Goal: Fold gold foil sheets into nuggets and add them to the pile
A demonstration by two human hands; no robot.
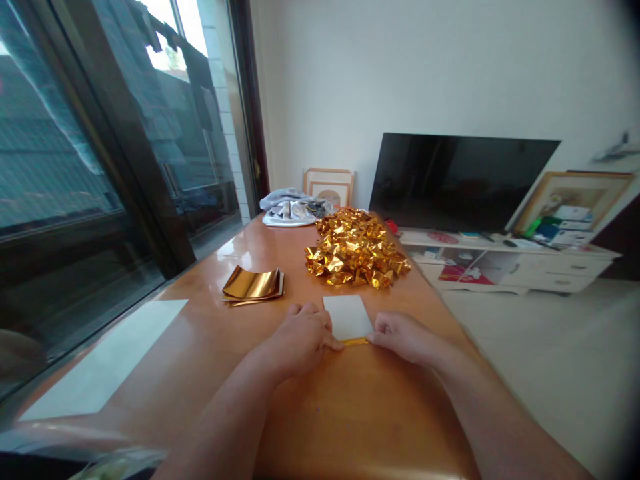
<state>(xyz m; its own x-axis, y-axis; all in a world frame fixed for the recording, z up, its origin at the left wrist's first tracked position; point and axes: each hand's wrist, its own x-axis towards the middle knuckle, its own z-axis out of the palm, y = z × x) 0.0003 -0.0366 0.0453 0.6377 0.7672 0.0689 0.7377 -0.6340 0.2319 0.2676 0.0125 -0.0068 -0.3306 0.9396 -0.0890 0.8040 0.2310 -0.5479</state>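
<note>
A sheet of gold foil paper [349, 316] lies white side up on the table, with a narrow gold strip folded over along its near edge. My left hand [309, 332] is closed at the near left corner, thumb on the folded strip. At the near right corner, my right hand [401, 335] has its fingers curled and its thumb against the strip's end. Beyond the sheet rises a heap of folded gold foil pieces [356, 248]. To the left sits a stack of gold foil sheets [253, 285], their edges curling up.
The glossy wooden table [320, 427] carries a pale flat sheet [107, 360] at left and a grey cloth bundle [290, 207] at the far end. A television [460, 183] stands on a white cabinet [530, 270] at right. Glass doors [150, 133] run along the left.
</note>
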